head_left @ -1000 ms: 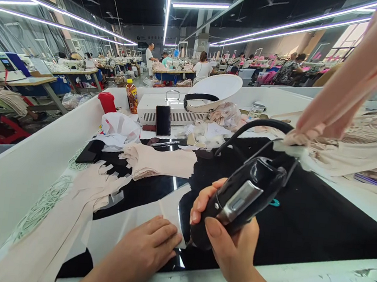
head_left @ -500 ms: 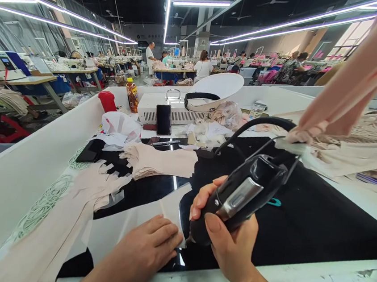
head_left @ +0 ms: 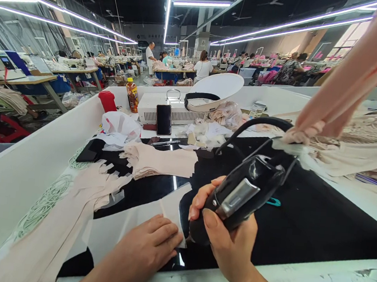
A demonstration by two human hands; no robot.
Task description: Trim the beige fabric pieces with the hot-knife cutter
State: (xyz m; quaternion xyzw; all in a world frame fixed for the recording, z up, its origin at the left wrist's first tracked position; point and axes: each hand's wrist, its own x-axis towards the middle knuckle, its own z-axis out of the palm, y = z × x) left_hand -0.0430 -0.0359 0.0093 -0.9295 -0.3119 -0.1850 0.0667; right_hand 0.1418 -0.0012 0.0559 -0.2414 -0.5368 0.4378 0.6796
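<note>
My left hand (head_left: pixel 150 244) lies flat, palm down, on a whitish translucent sheet (head_left: pixel 115 223) with a curved right edge. In my right hand (head_left: pixel 231 248) is a thick black handheld power tool (head_left: pixel 232 199) with a silver lever, its fingers wrapped round the body. The tool's lower end points down beside the sheet's right edge, close to my left fingertips; whether it touches the sheet I cannot tell. From the tool's top a black cable (head_left: pixel 254 121) loops back. A knotted pink fabric strip (head_left: pixel 346 81) runs up from there to the right.
A stack of beige fabric pieces (head_left: pixel 162 160) lies behind the sheet, with long beige strips (head_left: pixel 62 217) at left. Farther back are a phone (head_left: pixel 164 119), a white vented box (head_left: pixel 147 110) and a bottle (head_left: pixel 132 95). A teal clip-like object (head_left: pixel 274 202) is on the black tabletop (head_left: pixel 321 222).
The black tool and my right hand have shifted very slightly to the left. My left hand and the sheet stay in place.
</note>
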